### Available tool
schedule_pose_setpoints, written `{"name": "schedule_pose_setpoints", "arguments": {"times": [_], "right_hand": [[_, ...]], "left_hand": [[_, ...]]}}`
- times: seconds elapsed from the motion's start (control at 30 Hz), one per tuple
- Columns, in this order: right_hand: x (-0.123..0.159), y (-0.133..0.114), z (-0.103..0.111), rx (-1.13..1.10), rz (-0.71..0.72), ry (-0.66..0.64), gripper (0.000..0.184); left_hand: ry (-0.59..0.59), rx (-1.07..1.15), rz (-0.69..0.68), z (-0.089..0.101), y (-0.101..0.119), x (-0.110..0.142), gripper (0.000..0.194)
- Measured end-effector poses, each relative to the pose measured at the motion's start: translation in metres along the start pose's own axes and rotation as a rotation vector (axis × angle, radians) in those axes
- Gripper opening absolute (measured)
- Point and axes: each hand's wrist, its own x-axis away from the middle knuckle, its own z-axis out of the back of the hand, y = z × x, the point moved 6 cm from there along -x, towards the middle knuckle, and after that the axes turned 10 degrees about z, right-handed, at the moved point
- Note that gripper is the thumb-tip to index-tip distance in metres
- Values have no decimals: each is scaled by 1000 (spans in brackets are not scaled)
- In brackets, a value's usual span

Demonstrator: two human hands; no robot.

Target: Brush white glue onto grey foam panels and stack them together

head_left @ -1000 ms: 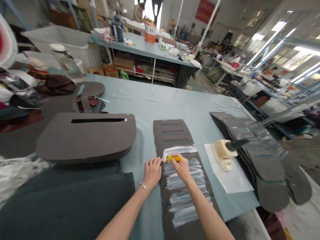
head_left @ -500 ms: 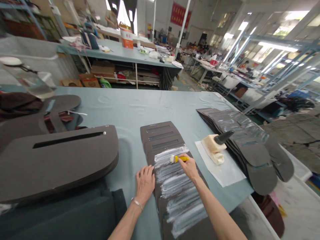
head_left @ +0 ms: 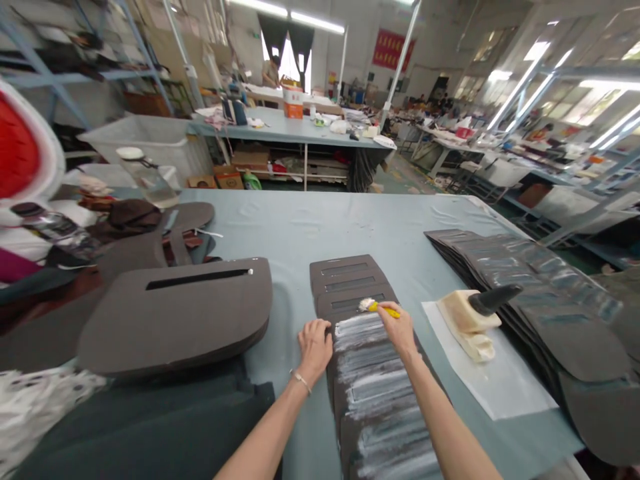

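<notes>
The yellow-handled brush [head_left: 376, 307], its tip thick with white paste, is grasped in the right hand [head_left: 398, 328] over overlapping grey panels [head_left: 373, 370], which show narrow slots ahead of that hand and streaky white smears behind it. The left hand [head_left: 315, 345] lies loose and unclenched at the panels' edge. Around both hands spreads a faintly creased blue-green table [head_left: 295, 223]; far ahead, a cluttered workroom stands under strip lights [head_left: 317, 22].

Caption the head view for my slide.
Right hand holds a yellow-handled brush over overlapping flat grey slotted panels, left hand alongside.
</notes>
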Motion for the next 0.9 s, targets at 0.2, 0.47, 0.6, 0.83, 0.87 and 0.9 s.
{"name": "schedule_pose_setpoints", "arguments": {"times": [0.2,0.47,0.6,0.83,0.87,0.9], "right_hand": [[-10,-11,-81,-122,0,-157,26],[-66,60,22,357,-37,77,28],[-67,46,22,473,133,31,28],[-61,45,20,488,29,102,27],[-59,44,24,464,25,113,27],[-56,43,30,429,19,127,28]], "left_hand": [[-46,-132,-85,-8,3,-23,31],[-38,-129,-88,-6,1,-21,32],[-29,-119,-103,-6,0,-21,33],[-37,-115,-111,-5,1,-20,32],[-39,-111,-108,-5,1,-20,32],[-42,-104,-104,-5,1,-20,32]]}}
